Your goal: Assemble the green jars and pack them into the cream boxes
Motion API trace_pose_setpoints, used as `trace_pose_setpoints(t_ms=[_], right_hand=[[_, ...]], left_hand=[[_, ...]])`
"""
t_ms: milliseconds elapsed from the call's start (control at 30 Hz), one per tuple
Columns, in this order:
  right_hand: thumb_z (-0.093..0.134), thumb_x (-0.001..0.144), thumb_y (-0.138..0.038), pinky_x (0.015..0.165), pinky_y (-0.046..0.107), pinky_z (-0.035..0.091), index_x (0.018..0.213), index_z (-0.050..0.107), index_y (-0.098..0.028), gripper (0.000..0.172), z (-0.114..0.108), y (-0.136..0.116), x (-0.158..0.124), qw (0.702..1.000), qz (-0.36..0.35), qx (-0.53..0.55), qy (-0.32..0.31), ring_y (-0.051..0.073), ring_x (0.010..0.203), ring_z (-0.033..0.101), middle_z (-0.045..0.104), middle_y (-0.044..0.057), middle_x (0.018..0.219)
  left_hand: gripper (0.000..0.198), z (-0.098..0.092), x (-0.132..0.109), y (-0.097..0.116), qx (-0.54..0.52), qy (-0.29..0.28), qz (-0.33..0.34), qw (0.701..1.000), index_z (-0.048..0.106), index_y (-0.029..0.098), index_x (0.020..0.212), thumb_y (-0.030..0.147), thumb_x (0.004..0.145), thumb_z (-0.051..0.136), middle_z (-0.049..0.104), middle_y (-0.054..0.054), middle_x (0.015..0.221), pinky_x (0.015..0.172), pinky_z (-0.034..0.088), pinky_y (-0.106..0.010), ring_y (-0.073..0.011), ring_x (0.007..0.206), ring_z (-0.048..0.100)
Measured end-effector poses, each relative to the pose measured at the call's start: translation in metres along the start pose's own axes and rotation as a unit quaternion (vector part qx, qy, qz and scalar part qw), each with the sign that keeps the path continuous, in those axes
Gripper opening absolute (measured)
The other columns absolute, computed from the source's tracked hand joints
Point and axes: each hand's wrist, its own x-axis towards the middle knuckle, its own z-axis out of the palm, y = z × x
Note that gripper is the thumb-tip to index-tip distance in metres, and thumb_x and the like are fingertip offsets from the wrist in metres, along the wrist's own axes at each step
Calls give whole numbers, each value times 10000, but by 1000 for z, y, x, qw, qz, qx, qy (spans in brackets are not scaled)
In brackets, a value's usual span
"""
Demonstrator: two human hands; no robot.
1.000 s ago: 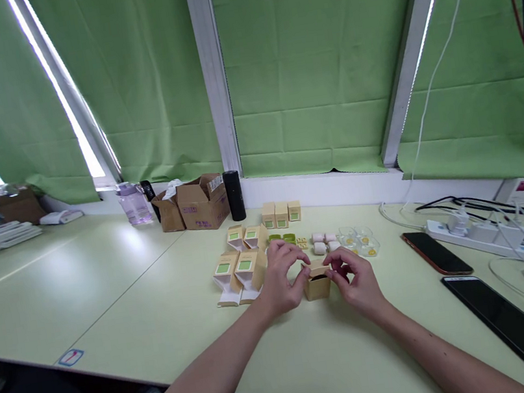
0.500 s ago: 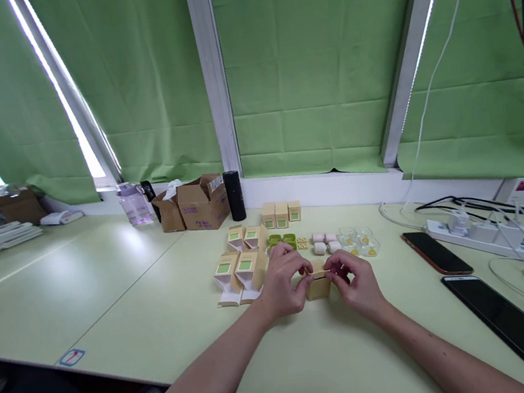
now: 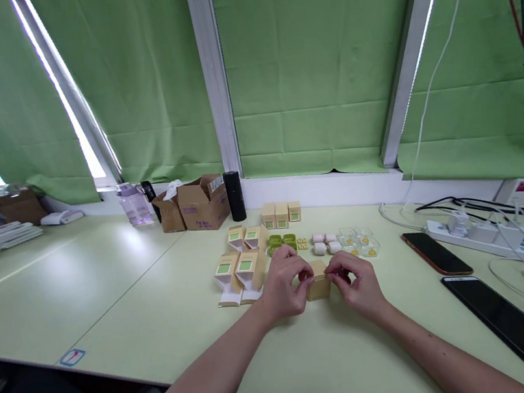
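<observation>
A small kraft-paper box stands on the table between my hands, its lid down. My left hand pinches the box's upper left edge. At the upper right edge, the thumb and fingers of my right hand pinch it too. Beside my left hand are several open kraft boxes with green labels and flaps spread. Behind my hands lie green square containers, tiny yellowish pieces, pale pink-white cylinders and clear cups with yellow in them.
Closed kraft boxes stand at the back, near a black tumbler and a cardboard carton. A purple water bottle is farther left. On the right lie a phone, a tablet and a power strip with cables.
The box's lid has gone down; the dark gap under its front edge has closed. Both hands stay at nearly the same place.
</observation>
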Motion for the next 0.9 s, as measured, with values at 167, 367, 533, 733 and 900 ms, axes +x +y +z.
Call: trace_pose_setpoints(t_ms=[167,367,533,733,900], right_hand=[[618,805,-209,547,318,406,709,646,-241,105,-1,1,0,1000,-8,-5,6,180,598,506,583,24,680],[602,784,-182,538,310,387,676,658,-241,135,-2,1,1,999,-30,-22,4,180,586,508,571,20,649],[591,782,-154,532,303,373,670,665,-240,159,-2,2,0,999,-45,-25,-1,182,591,529,574,18,638],[585,785,-141,542,307,384,672,658,-238,165,-2,6,-1,998,-54,-36,-10,180,593,537,580,18,643],[582,794,-136,531,294,366,676,629,-230,158,-2,6,-1,997,-65,-45,-12,170,584,528,562,9,637]], left_hand=[[71,-1,0,0,-2,-3,-1,1000,649,241,748,173,750,628,628,-59,669,808,413,-464,-280,845,494],[102,-1,0,0,-2,4,28,1000,623,241,720,142,745,618,618,-50,639,787,399,-446,-276,839,476],[116,-1,0,-1,2,-2,33,999,593,241,695,137,739,619,608,-45,631,780,390,-440,-269,825,464],[120,0,0,-3,2,-11,34,999,601,240,668,149,745,615,603,-45,623,790,391,-450,-262,808,463],[126,1,-1,-1,-2,-3,32,999,606,230,665,156,768,605,601,-44,615,786,403,-440,-254,805,472]])
